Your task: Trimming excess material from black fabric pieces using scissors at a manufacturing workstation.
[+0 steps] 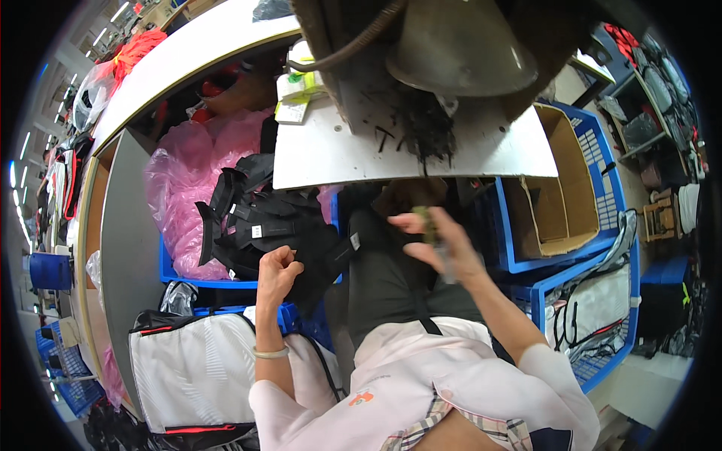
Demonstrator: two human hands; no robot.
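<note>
Clock hub taken at centre of head view. Long white table [188, 56] spans 10 to 11; smaller white worktop [519, 154] sits from 11 to 2, dark scraps [430, 128] heaped on it. Upper blue crate [602, 143] near 2, cardboard box [575, 180] inside; lower blue crate [538, 304] at 4, white-and-black pieces lying in it. White panelled piece [195, 357] with red edging near 8. Pink plastic bag [184, 169] between 9 and 10. Black garments [256, 218] piled at 9, just beside the bag; a length of black cloth runs from the pile past the left fingers toward the lap. Conical shade [459, 49] at 1, above the worktop. Left hand [278, 274] at 8: fingers curled inward, grip narrow, cloth directly at its 3 o'clock and touching or nearly so; cannot tell whether a fold is caught in the fingers. Right hand [455, 244] between 3 and 4, well apart from the left: motion-blurred, fingers part-bent around a yellow-green item [426, 225], which lies at the palm's 10 to 11 o'clock, between the fingers; its kind is too blurred to tell. White tag [354, 241] on the cloth, between 2 and 3 from the left hand, lying between the hands.
</note>
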